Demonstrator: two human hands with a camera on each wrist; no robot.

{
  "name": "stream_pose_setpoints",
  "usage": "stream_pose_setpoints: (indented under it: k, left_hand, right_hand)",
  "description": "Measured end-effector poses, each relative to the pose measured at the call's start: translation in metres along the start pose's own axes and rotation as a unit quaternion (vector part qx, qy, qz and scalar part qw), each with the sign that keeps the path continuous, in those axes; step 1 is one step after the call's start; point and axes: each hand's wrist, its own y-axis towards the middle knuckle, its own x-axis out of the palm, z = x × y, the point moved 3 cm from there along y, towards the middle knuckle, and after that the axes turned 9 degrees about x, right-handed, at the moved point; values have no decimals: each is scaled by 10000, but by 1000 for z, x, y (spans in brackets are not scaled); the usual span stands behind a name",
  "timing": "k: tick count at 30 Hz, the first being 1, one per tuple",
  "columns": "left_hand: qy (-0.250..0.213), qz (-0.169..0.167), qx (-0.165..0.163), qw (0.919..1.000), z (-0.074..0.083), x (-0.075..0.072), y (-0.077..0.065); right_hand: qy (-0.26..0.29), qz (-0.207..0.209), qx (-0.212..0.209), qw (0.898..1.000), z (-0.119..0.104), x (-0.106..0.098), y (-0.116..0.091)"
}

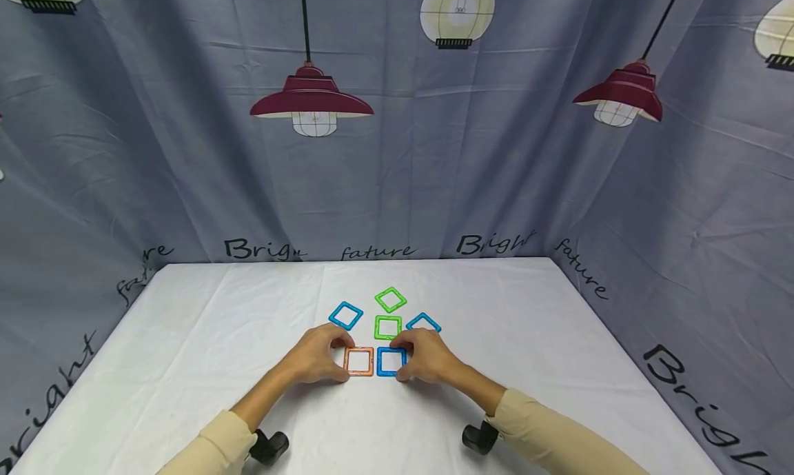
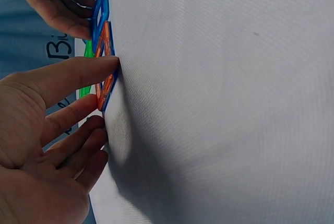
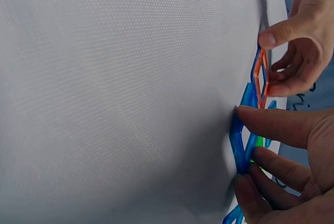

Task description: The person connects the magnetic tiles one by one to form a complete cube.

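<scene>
Two square plastic frames lie side by side at the front of a group on the white table. My left hand (image 1: 319, 354) pinches the orange frame (image 1: 372, 362) at its left side, thumb at the near corner and index finger at the far one. A blue edge shows along that orange frame (image 2: 102, 99) in both wrist views. At the right, my right hand (image 1: 430, 356) holds the blue square frame (image 1: 379, 362) by its right side between thumb and fingers. A narrow gap separates the two frames in the head view. Behind them lies a green square frame (image 1: 376, 328).
Farther back is a green frame (image 1: 383, 292) turned like a diamond. Slanted blue frames flank the green square, one at left (image 1: 353, 307) and one at right (image 1: 432, 320), the latter partly hidden by my right hand. A grey printed curtain (image 1: 384, 185) hangs around the table (image 1: 217, 337).
</scene>
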Motion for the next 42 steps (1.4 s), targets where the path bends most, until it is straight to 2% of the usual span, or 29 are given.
stream_pose_setpoints:
  k: [15,28,36,42]
  left_hand:
    - [1,-41,29,10000,4,-2,0]
    - [-22,-64,-122,9999,3,-3,-3]
    - [60,-237,-25,9997,2,-11,-3]
    - [-304,-443,-53,9985,-1,-24,-4]
  right_hand:
    - [-18,-77,32,10000,-4,-2,1]
    - [27,-35,-79,10000,2,-4,-3]
    - [-17,7,-179,9998,-2,0,-1]
    - [-18,57,-225,9997,-9,3,2]
